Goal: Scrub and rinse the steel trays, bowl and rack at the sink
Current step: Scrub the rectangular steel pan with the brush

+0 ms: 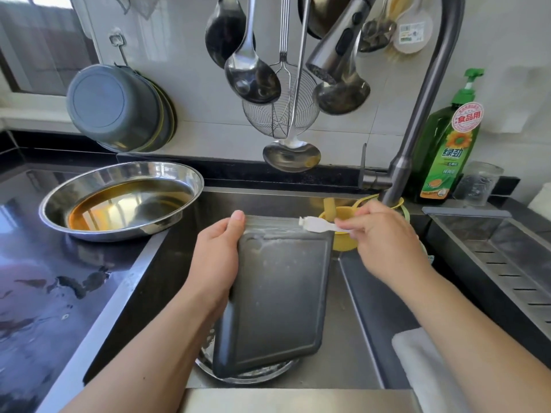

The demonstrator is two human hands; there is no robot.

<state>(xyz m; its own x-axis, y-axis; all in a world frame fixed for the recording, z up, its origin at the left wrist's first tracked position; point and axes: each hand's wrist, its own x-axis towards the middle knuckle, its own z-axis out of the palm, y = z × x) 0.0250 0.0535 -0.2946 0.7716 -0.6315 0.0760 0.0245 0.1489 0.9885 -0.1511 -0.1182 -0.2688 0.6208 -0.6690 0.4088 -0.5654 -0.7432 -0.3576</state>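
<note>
Head view: on the wet worktop (44, 281) at left sits a bowl (122, 201) with brownish liquid. Our left hand (216, 253) grips the tray (280, 296), tilted up in the sink (351, 338), by its left edge. Our right hand (384, 238) pinches a white brush (317, 227) against its soapy top rim.

The green dish-soap bottle (447, 150) reads "绿劲" and, on its red seal, "食品用".

Bright daylight – window (38, 40) glare, bowed edges (right hand (384, 242) blurred)
</note>
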